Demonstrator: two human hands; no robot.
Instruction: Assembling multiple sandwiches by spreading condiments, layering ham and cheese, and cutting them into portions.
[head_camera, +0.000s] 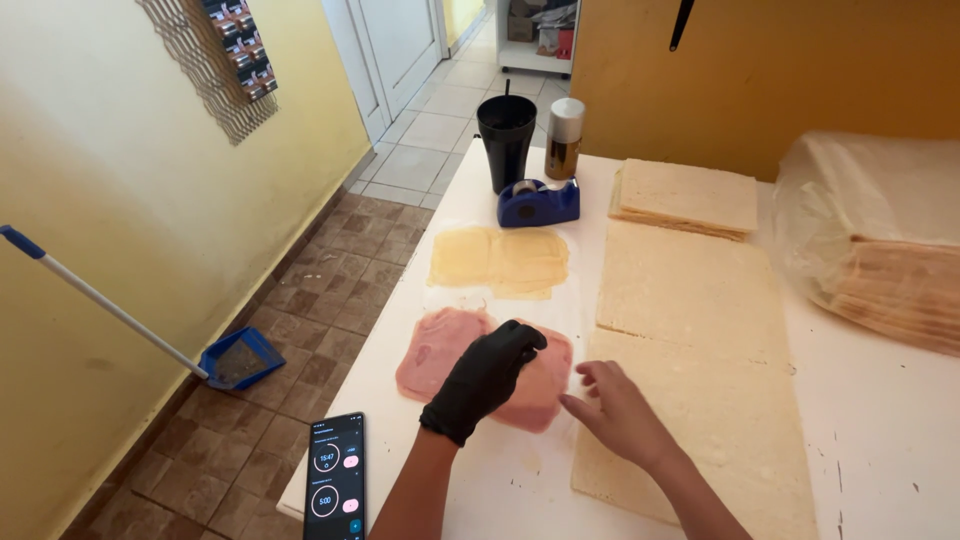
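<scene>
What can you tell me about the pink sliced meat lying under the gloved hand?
The pink sliced meat is a small stack of thin, roundish, pale slices, smooth and moist-looking, lying flat on the white table. The left hand, in a black glove, presses on its middle; the bare right hand touches its right edge. It sits just below the yellow cheese slices and left of the long flat bread sheet.

White table (880, 420), ham slices (440, 345), cheese slices (498, 260), bread sheets (700, 330), tape dispenser (538, 203), phone (335, 478)

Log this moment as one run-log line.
left hand: gloved, pressing ham slices | right hand: bare, fingers at ham edge | cheese slices: untouched
</scene>
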